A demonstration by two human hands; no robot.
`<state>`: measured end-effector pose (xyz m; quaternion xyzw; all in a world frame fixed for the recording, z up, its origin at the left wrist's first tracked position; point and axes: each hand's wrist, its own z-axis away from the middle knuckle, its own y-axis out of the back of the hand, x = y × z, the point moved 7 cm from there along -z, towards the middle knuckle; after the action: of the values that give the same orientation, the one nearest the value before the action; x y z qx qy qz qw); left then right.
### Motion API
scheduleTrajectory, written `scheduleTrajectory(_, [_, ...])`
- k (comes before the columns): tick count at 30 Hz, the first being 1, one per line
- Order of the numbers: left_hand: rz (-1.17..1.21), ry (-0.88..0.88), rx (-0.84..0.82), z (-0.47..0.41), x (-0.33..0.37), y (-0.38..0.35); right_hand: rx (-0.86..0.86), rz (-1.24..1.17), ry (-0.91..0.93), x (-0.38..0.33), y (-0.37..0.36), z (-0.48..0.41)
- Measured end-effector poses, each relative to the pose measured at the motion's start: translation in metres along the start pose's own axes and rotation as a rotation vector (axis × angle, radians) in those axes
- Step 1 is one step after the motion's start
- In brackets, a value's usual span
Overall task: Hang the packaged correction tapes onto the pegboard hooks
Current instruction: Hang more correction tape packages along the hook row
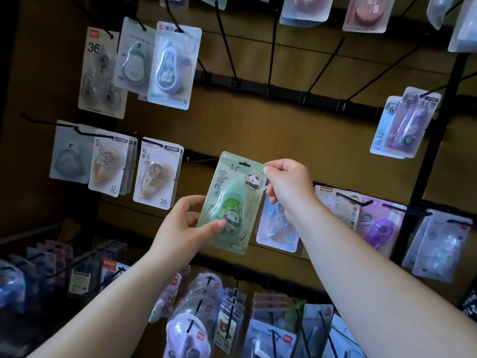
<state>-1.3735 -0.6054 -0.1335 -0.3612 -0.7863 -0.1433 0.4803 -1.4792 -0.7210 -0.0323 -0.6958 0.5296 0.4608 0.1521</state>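
A green panda correction tape pack (233, 200) is held up in front of the brown pegboard (284, 140), tilted a little to the right. My left hand (184, 226) grips its lower left edge, thumb pressed on the blister. My right hand (287, 183) pinches the top right corner beside the hang hole. A bare black hook (200, 160) sticks out just left of the pack's top. Several empty hooks (271, 55) stand on the rail above.
Packs hang at upper left (171, 65), at mid left (156, 174), at right (405, 125) and behind my right wrist (278, 228). Purple and clear packs (379, 226) fill the right row. Crowded hooks of packs (227, 313) jut out below my arms.
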Motion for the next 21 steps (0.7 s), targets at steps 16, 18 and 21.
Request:
scheduleTrajectory(16, [0.023, -0.011, 0.032, -0.001, -0.021, 0.000, -0.005, 0.092, 0.003, 0.022, -0.011, -0.008])
scheduleTrajectory(18, [-0.025, -0.011, 0.007, -0.009, -0.025, -0.004, 0.013, 0.111, 0.031, 0.027, -0.016, -0.013])
scheduleTrajectory(21, [-0.050, 0.018, -0.002, -0.023, -0.033, -0.008, 0.030, 0.132, 0.079, 0.034, -0.021, -0.020])
